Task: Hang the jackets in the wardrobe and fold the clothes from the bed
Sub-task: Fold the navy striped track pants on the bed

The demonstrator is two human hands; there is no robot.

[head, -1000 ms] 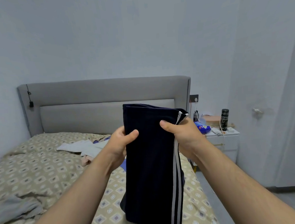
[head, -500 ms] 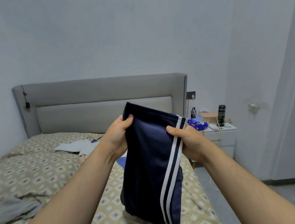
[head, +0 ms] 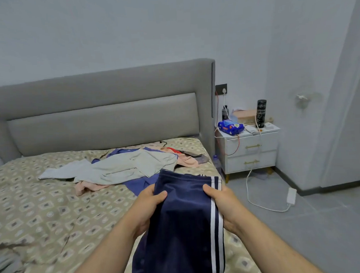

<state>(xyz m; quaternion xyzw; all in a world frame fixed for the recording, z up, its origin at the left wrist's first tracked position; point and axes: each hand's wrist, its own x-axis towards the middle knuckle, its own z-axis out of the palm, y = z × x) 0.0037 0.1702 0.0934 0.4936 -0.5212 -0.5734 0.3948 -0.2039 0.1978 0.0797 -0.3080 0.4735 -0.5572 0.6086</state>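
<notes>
Navy track trousers (head: pixel 184 218), white side stripes, lower centre of frame: doubled lengthwise and held flat, low over the bed (head: pixel 44 214), probably to keep the cloth smooth for the next fold. Left hand (head: pixel 149 208): clasps the plain edge, thumb on top, fingers beneath. Right hand (head: pixel 223 204): clasps the striped edge likewise; the two-sided grip keeps the legs aligned. Unfolded clothes (head: pixel 125 169), grey, pink, blue: heaped mid-frame below the headboard (head: pixel 102 119), still to be folded. Nightstand (head: pixel 252 151), white, right of centre: bottles, blue packet, cables. Wardrobe, jackets: not visible.

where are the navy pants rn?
Head view, lower centre: navy pants gripped by left hand and right hand, over the right edge of the bed.
</notes>
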